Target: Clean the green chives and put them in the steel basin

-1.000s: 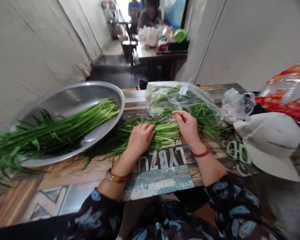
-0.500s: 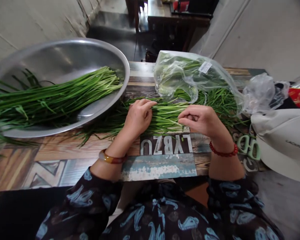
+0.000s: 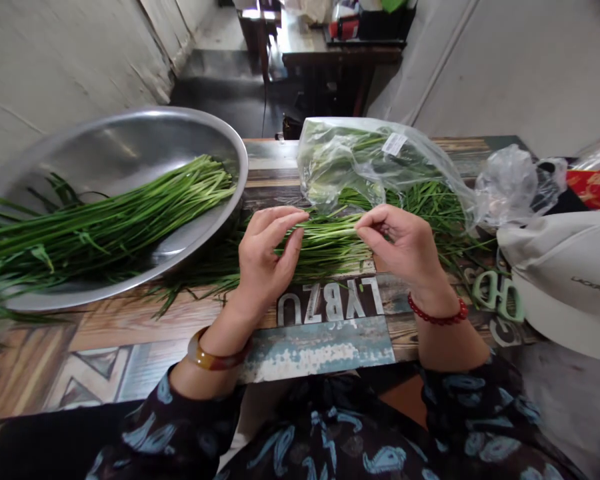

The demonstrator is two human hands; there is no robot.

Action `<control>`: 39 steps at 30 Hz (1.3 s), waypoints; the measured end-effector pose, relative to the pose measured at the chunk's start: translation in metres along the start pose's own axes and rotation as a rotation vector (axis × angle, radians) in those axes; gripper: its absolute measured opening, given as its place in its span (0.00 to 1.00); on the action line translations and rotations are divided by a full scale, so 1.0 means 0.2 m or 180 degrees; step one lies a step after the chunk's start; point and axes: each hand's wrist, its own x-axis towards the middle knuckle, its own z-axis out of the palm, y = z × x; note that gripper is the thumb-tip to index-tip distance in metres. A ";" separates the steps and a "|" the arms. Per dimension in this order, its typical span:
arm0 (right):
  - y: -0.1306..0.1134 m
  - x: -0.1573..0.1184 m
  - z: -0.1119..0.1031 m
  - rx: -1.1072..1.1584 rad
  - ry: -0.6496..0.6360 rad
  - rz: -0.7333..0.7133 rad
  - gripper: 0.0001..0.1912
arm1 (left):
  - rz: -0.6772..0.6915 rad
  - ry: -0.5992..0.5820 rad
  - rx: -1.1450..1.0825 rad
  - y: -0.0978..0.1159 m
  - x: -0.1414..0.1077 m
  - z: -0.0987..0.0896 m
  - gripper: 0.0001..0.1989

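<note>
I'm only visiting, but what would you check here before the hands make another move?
1. Green bundle within reach: ok, it lies in front of both hands.
2. Left hand gripping stalks: cannot tell; thumb and forefinger look apart.
3. Right hand at the pale stalk ends: ok, though a firm pinch cannot be confirmed.
4. Bunch fully inside the metal bowl: not ok, leaves spill over the rim.
5. Green scissor handles away from the fingers: ok, they lie beside the cap.

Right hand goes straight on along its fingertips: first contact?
Likely the green stalks just ahead of the right hand, then the left hand. Depth is unclear; it might skim above the stalks.
</note>
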 end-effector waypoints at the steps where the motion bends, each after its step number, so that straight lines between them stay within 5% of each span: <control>1: -0.01 0.00 0.01 0.0170 0.0019 0.0009 0.05 | 0.0049 0.0098 -0.0001 0.02 0.00 -0.02 0.10; 5: -0.04 -0.02 0.06 0.0428 -0.0076 -0.0146 0.04 | 0.0222 0.0157 -0.0052 0.08 -0.02 -0.05 0.10; 11: -0.04 -0.04 0.12 0.0423 -0.0047 -0.0229 0.04 | 0.0141 -0.0964 -0.0788 0.09 -0.02 -0.03 0.09; 14: -0.02 -0.04 0.12 0.0526 0.0033 -0.0067 0.03 | -0.0232 -0.1182 -0.1099 0.08 -0.01 -0.05 0.10; 18: 0.02 -0.03 0.11 0.0553 0.0047 0.0106 0.05 | -0.0971 -0.0751 -0.2181 0.05 0.02 -0.12 0.10; 22: 0.07 -0.04 0.16 0.0326 -0.0887 -0.0282 0.06 | -0.1198 -0.0068 -0.3635 0.01 0.06 -0.22 0.11; 25: 0.10 -0.05 0.24 -0.0104 -0.1276 -0.0549 0.10 | -0.1085 0.0304 -0.4061 0.01 0.07 -0.28 0.13; 27: 0.12 -0.05 0.28 -0.0325 -0.1207 -0.0595 0.12 | -0.1038 0.0102 -0.4112 0.02 0.07 -0.29 0.14; 32: 0.12 -0.03 0.26 0.0047 -0.0686 -0.0351 0.09 | -0.1643 -0.1263 -0.2999 0.04 0.04 -0.18 0.14; 36: 0.10 -0.03 0.18 0.0328 -0.0003 0.0170 0.09 | -0.1743 -0.1432 -0.2172 0.01 0.02 -0.07 0.16; 39: 0.08 -0.02 0.15 0.0326 0.0090 0.0049 0.09 | -0.1766 -0.1561 -0.2034 -0.01 0.01 -0.03 0.17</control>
